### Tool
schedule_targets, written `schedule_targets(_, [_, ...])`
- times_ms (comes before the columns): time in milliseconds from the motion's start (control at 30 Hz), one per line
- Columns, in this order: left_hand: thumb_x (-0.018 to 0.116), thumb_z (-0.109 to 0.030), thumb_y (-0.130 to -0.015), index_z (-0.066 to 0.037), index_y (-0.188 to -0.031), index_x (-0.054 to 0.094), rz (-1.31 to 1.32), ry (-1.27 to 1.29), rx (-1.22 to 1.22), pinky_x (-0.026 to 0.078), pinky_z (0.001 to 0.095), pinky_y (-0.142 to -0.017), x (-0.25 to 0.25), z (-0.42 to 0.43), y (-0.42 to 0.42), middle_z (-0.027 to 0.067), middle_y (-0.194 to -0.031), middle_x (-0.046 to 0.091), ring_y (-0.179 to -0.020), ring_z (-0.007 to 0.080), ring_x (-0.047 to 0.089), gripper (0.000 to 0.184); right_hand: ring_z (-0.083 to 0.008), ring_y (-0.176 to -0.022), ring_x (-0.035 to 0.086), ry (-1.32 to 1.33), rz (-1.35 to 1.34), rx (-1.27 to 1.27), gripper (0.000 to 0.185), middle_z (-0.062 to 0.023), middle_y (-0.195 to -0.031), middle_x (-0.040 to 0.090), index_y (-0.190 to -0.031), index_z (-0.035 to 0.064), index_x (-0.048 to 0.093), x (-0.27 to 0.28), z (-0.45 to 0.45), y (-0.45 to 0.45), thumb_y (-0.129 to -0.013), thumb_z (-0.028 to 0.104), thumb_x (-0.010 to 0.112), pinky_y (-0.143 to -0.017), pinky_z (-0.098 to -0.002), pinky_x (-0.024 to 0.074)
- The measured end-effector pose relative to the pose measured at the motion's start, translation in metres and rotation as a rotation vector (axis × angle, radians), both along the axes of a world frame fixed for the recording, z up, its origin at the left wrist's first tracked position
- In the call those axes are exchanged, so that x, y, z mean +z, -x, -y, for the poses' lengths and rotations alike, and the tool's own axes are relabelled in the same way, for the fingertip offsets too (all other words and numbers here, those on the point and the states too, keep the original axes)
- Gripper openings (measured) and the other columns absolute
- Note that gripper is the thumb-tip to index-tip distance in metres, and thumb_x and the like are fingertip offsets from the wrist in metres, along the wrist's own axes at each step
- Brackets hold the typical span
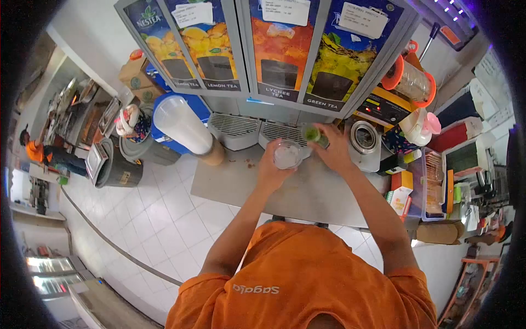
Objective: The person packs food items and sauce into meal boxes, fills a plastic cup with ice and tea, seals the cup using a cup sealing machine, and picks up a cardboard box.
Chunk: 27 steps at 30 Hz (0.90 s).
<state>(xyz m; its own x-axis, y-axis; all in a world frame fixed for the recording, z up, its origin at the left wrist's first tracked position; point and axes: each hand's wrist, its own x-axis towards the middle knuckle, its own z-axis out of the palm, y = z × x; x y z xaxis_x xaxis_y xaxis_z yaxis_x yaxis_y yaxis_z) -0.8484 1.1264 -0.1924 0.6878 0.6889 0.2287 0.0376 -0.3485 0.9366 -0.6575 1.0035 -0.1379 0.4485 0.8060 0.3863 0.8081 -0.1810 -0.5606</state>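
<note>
A clear cup (287, 154) with something whitish inside stands over the steel counter (241, 178); my left hand (270, 170) is wrapped round its left side. Close by on the right, my right hand (335, 148) grips a small clear container with green contents (315, 136). The container looks tilted toward the cup, and a gap separates the two. What the green stuff is, I cannot make out. Behind both hands are the slatted drip trays (282, 131) of the drinks dispenser (263, 77), whose panels read lemon tea, lychee tea and green tea.
A tall stack of clear cups (181, 123) leans at the counter's left. To the right sits a cup sealing machine (378, 107) with a round metal opening (364, 136). A purple bin of packets (433, 181) and small boxes (401, 183) line the right edge. Another person (37, 151) stands far left.
</note>
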Motion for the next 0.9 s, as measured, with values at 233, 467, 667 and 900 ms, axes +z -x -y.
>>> schedule_targets(233, [0.09,-0.011,-0.06,-0.007,-0.133,0.049,-0.121,0.003,-0.147,0.049,0.039,-0.1,-0.002,-0.008,-0.001,0.0146,-0.124,0.064,-0.117,0.0314,0.062,0.084,-0.031,-0.118,0.056,0.374,0.51,0.175,0.042,-0.0096,-0.121,0.056,-0.129,0.0238,0.064,0.028,0.011,0.026,-0.087,0.018,0.066,-0.1,-0.0537,0.0416])
schedule_targets(467, [0.09,-0.012,-0.059,-0.009,-0.129,0.051,-0.143,-0.036,-0.156,0.051,0.041,-0.094,0.001,-0.009,0.004,0.0138,-0.118,0.066,-0.111,0.0343,0.064,0.08,-0.0281,-0.121,0.051,0.267,0.736,0.282,0.045,-0.0078,-0.123,0.055,-0.129,0.0256,0.064,0.038,0.007,0.034,-0.086,0.013,0.063,-0.105,-0.0508,0.035])
schedule_targets(667, [0.091,-0.012,-0.059,-0.01,-0.129,0.051,-0.098,0.001,-0.166,0.052,0.0415,-0.093,0.001,-0.011,0.009,0.0135,-0.118,0.066,-0.109,0.0348,0.064,0.081,-0.0285,-0.126,0.051,0.271,0.745,0.266,0.048,-0.0108,-0.129,0.058,-0.133,0.0198,0.059,0.043,0.003,0.042,-0.086,0.017,0.067,-0.107,-0.0544,0.0354])
schedule_targets(900, [0.09,-0.01,-0.063,-0.011,-0.133,0.05,-0.066,0.04,-0.126,0.047,0.0382,-0.102,0.017,-0.018,0.011,0.0098,-0.127,0.059,-0.12,0.0269,0.058,0.081,-0.0399,-0.112,0.061,-0.059,-0.201,0.037,0.051,-0.0188,-0.125,0.06,-0.131,0.0034,0.052,0.004,-0.014,0.023,-0.086,0.013,0.074,-0.096,-0.0489,0.047])
